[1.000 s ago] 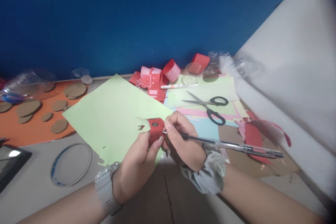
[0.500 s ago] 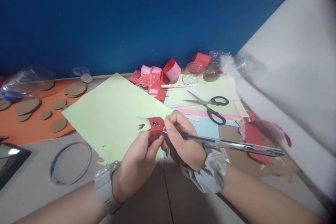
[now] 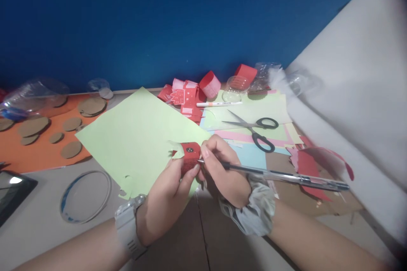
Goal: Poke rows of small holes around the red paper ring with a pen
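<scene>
Between thumb and fingers, my left hand (image 3: 170,190) grips a small red paper piece (image 3: 190,156) with dark marks and a round black shape drawn on it. A pale green cut strip (image 3: 177,150) sits at its left end. My right hand (image 3: 224,169) is closed round a clear-barrelled pen (image 3: 286,177), and the pen's tip meets the right side of the red paper. Fingertips of both hands are close together there. Under and behind the hands lies a light green sheet (image 3: 136,131) with a ragged cut near its lower corner.
Open black-handled scissors (image 3: 252,125) and a white marker (image 3: 219,104) lie on stacked coloured papers at right. Red paper rings (image 3: 210,84) and clear plastic cups stand by the blue wall. Cardboard discs (image 3: 71,150) rest on orange paper at left, near a tape ring (image 3: 62,203).
Both hands stay almost in place on the red paper. The pen's back end has swung slightly right, and the whole view has shifted a little.
</scene>
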Tool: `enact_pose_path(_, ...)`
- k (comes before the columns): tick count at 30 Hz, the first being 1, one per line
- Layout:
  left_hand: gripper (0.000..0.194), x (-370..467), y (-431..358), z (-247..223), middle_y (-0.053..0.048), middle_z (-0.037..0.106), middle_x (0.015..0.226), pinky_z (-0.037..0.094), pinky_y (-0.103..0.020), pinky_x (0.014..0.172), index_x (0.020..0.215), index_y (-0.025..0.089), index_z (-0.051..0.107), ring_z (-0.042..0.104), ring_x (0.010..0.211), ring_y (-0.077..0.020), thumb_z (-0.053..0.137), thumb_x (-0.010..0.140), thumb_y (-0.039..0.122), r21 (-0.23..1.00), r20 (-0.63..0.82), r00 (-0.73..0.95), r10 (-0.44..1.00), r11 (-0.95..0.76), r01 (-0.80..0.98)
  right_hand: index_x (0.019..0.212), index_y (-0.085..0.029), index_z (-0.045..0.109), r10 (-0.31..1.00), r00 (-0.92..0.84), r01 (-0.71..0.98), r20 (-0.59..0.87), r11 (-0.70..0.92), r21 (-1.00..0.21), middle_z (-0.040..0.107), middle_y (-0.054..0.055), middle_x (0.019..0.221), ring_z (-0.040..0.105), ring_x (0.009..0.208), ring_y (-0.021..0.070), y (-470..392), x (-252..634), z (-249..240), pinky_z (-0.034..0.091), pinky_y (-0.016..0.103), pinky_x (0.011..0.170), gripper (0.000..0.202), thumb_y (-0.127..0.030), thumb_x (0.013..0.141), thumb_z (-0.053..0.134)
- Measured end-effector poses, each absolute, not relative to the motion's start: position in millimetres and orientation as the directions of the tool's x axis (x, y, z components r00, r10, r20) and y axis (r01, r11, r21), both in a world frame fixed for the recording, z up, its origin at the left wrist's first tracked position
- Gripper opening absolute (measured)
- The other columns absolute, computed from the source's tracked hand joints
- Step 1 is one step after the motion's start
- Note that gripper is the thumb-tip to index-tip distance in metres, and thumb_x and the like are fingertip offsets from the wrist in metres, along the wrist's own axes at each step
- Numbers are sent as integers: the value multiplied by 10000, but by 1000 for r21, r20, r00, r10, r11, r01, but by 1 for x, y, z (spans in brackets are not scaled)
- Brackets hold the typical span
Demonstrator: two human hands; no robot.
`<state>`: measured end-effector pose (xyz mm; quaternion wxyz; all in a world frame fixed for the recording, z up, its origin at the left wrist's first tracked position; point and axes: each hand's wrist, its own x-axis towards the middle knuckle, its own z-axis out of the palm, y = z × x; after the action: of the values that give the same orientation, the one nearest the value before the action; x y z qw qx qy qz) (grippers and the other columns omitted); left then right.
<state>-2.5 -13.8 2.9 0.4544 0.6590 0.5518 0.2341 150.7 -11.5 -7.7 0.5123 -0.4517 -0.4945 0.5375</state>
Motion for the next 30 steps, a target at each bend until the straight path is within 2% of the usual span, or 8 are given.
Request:
enact_pose_path(8, 212, 2, -12, 7, -81, 671, 922, 466, -458, 929, 828, 238, 541, 649, 943, -275, 443, 933, 394, 849, -256, 257, 932, 89, 521, 768, -237, 437, 994, -101, -106, 30, 20, -994, 517, -68, 572, 492, 496, 107, -11, 151, -5, 395, 245, 506, 355, -462, 1022, 540)
enact_pose_path(13, 210, 0, -12, 8, -72, 676, 896, 471, -441, 914, 816, 246, 539, 640, 917, -262, 438, 935, 386, 852, -246, 276, 929, 71, 519, 804, -240, 457, 998, -67, -99, 6, 0, -995, 516, -75, 544, 470, 474, 107, -11, 151, -4, 379, 241, 491, 323, -461, 1030, 520)
enact_pose_path(20, 205, 0, -13, 8, -75, 677, 900, 473, -448, 909, 822, 249, 527, 642, 925, -275, 444, 929, 403, 846, -250, 253, 935, 84, 526, 753, -241, 429, 990, -134, -82, 49, 38, -996, 505, -64, 579, 490, 499, 115, -10, 153, -2, 396, 261, 521, 344, -424, 1028, 524)
enact_pose_path(26, 207, 0, -13, 8, -78, 669, 903, 471, -458, 912, 815, 248, 517, 640, 915, -275, 438, 926, 403, 852, -244, 255, 936, 80, 518, 798, -238, 458, 994, -108, -79, 26, 17, -997, 515, -67, 566, 489, 503, 115, -10, 153, -3, 394, 252, 520, 313, -438, 1034, 511)
enact_pose_path(30, 203, 1, -13, 9, -80, 686, 899, 471, -458, 912, 806, 254, 505, 633, 933, -281, 433, 927, 401, 848, -250, 256, 934, 84, 523, 761, -238, 440, 992, -125, -45, 15, 10, -999, 510, -60, 571, 491, 509, 121, -10, 154, -1, 396, 261, 529, 329, -423, 1020, 522)
